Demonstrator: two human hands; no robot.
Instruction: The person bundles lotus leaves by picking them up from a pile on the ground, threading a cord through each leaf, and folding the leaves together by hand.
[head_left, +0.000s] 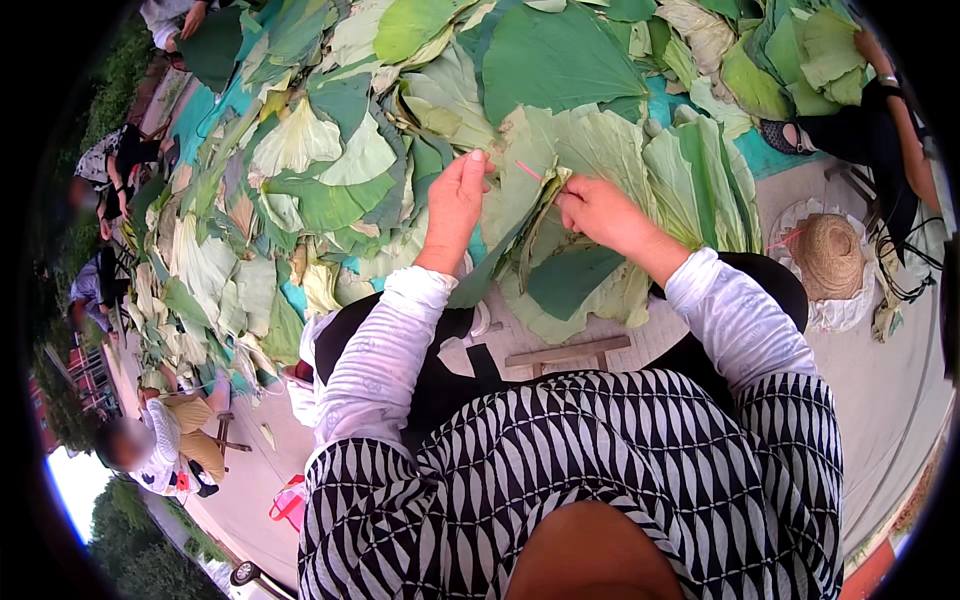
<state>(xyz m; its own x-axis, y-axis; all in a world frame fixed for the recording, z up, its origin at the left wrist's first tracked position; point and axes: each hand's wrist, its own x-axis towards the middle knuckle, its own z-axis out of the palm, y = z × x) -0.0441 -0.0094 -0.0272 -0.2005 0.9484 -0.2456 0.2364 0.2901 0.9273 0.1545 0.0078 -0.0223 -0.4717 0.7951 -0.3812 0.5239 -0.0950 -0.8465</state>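
Observation:
In the head view, my right hand (604, 214) pinches the gathered, folded tip of a bundle of large green leaves (551, 191), which look like lotus leaves. A thin pink strip (529, 170) sticks out from the bundle's tip towards the upper left. My left hand (455, 206) is raised just left of the strip, thumb against the curled fingers; whether something thin is between them cannot be made out. Under the bundle, more broad leaves (615, 292) hang over my lap, one a darker green leaf (574, 281).
A wide heap of leaves (330, 187) covers a teal sheet (780, 154). Folded leaves (705, 180) lie by my right knee. A straw hat (829, 255) rests on the pavement at right; a wooden stool (570, 352) is below me. Several people sit around the heap.

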